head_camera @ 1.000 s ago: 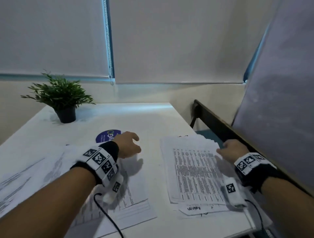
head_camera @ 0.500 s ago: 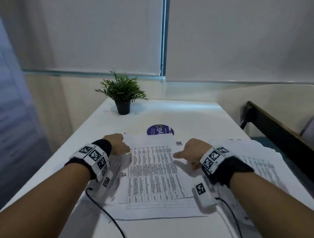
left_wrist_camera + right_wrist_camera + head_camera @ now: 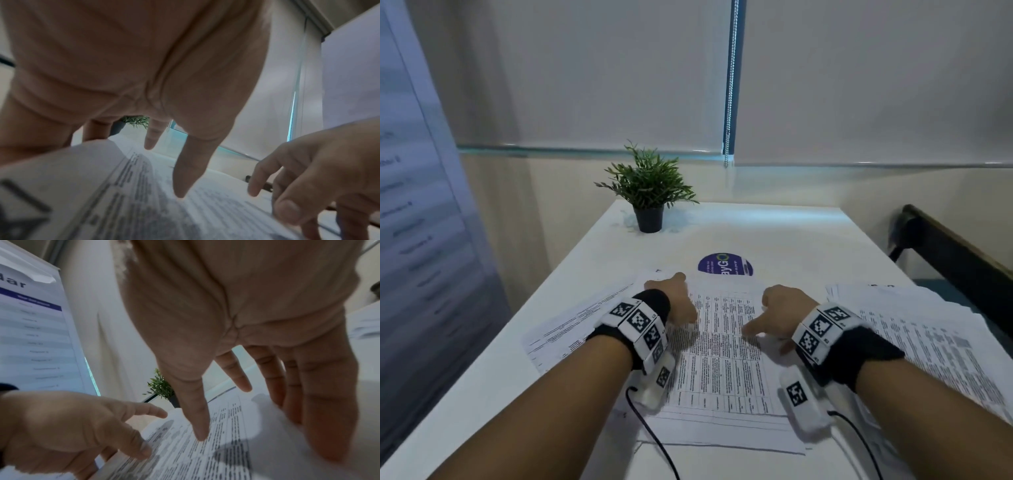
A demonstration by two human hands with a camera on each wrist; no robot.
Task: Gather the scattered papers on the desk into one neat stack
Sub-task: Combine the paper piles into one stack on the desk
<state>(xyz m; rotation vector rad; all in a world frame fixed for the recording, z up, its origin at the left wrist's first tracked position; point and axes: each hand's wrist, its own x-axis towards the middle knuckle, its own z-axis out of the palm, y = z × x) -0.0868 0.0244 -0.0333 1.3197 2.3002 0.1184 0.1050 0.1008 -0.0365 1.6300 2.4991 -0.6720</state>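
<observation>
Printed papers lie in three groups on the white desk [image 3: 791, 236]. A middle pile [image 3: 722, 370] has a table-printed sheet on top, a single sheet [image 3: 571, 325] pokes out to its left, and a fanned pile [image 3: 928, 342] lies at the right. My left hand [image 3: 674, 298] is at the top sheet's left edge and my right hand [image 3: 780, 311] at its right edge. Both have straight fingers pointing down and thumbs touching the print. In the wrist views the sheet's side edges [image 3: 68, 162] [image 3: 273, 412] curl up in front of the outer fingers.
A small potted plant [image 3: 649, 192] stands at the desk's far left. A round purple sticker [image 3: 724, 265] lies just beyond the papers. A dark wooden rail [image 3: 955, 253] runs along the right, and a printed poster [image 3: 410, 212] hangs at the left.
My right hand left the right pile and came over to the middle pile. My left hand shifted to that sheet's left edge. The head view swung left.
</observation>
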